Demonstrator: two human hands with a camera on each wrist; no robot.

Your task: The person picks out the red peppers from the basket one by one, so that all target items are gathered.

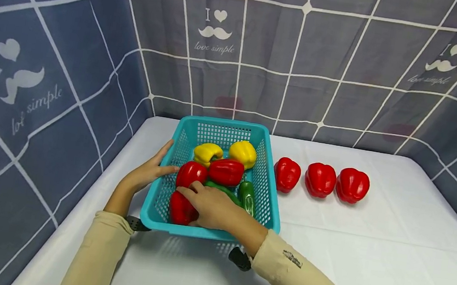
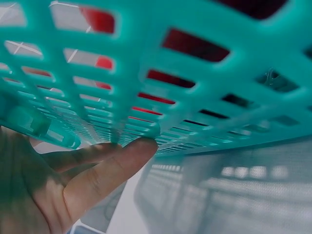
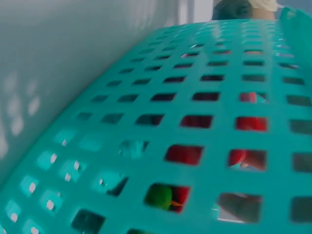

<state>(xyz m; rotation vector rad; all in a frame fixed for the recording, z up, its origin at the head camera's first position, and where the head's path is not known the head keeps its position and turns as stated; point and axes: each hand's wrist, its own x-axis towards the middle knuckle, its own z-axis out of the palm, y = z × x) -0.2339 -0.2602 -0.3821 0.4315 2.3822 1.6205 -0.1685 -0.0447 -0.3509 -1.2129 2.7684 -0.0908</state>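
Note:
A turquoise plastic basket [image 1: 269,186] stands on the white table. My left hand [image 1: 147,173] rests at its left side, thumb across the rim and fingers fairly straight; in the left wrist view these fingers [image 2: 109,178] touch the outer wall. Inside the basket, my right hand [image 1: 215,208] holds a red bell pepper [image 1: 180,209] in the near left corner, fingers over its top. Beyond it lie another red bell pepper [image 1: 192,174], a third red one [image 1: 226,171] and two yellow bell peppers [image 1: 243,153]. A cucumber [image 1: 247,197] and another long green vegetable [image 1: 226,191] lie partly behind the right hand.
Three red bell peppers stand in a row right of the basket: a near one [image 1: 287,175], a middle one [image 1: 320,180] and a far one [image 1: 352,185]. Grey-blue checked cloth [image 1: 269,95] hangs behind and at both sides of the white table [image 1: 352,255].

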